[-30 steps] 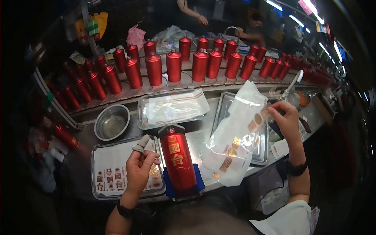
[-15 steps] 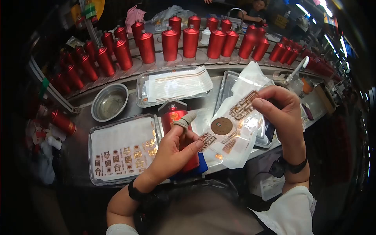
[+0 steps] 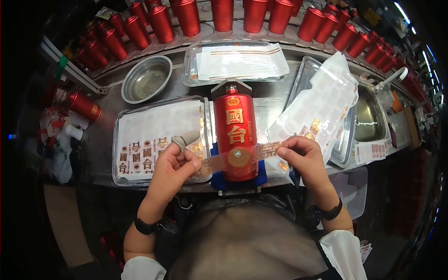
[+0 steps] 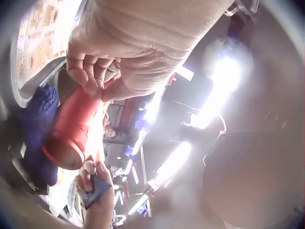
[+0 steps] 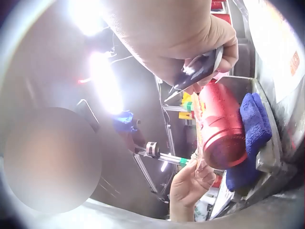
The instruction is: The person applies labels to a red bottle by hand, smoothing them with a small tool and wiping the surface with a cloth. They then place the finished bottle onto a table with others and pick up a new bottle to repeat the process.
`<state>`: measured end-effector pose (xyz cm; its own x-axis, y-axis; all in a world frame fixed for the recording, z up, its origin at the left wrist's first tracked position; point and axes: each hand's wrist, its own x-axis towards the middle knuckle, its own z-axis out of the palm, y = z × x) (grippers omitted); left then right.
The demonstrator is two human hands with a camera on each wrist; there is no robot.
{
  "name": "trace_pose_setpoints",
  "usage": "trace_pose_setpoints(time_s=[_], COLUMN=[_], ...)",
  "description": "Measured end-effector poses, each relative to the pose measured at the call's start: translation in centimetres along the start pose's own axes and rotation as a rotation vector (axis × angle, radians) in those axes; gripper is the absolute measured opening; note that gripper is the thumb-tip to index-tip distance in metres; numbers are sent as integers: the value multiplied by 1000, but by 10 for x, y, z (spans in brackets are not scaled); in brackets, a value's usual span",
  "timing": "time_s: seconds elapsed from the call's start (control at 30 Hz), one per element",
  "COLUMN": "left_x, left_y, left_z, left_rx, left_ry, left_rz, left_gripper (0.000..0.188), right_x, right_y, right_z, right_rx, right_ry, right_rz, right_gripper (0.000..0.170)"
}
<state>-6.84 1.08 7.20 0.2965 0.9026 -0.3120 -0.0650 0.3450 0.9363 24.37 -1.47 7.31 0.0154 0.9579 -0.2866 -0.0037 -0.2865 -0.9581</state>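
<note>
A clear transfer sticker (image 3: 239,157) with gold characters and a round gold emblem is stretched across the lower front of a red bottle (image 3: 233,105). My left hand (image 3: 168,175) pinches its left end between thumb and fingers; a grey cloth cover wraps one finger. At the other end, the thumb and fingers of my right hand (image 3: 303,158) pinch the strip. That hand also holds a dark flat scraper (image 5: 198,69) against its palm. The bottle lies on its back, neck away from me, on a blue cloth (image 3: 262,175), with gold characters on its front.
On the left is a tray (image 3: 116,156) with a sticker sheet (image 3: 158,119); behind it stands a metal bowl (image 3: 147,79). Another tray (image 3: 189,65) holds white sheets. A peeled sheet (image 3: 319,88) overlaps the right tray (image 3: 298,84), near a sink (image 3: 371,119). Red bottles (image 3: 189,18) line the back.
My right hand has brought the sticker from the sheet on the right to the bottle. My left hand has taken its other end, and the strip is now level across the bottle.
</note>
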Motion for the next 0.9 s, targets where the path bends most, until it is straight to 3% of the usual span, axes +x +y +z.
trace_pose_setpoints(time_s=[0.27,0.67,0.77,0.9], left_x=[14,25,28,20], left_y=[-9,-33,-45,-36], left_z=[-4,-4,1,31], left_rx=[-22,174,388,487], left_ry=[27,63,193,52], left_rz=[33,62,272,346], left_gripper=[55,59,66,88], right_x=[3,-4,-3,-1], right_y=[12,9,13,24], right_z=[1,2,2,0], right_rx=[-62,-40,-32,-33], right_ry=[-11,-52,-40,-37], right_rz=[-20,-83,-64,-43], right_gripper=[7,12,13,13])
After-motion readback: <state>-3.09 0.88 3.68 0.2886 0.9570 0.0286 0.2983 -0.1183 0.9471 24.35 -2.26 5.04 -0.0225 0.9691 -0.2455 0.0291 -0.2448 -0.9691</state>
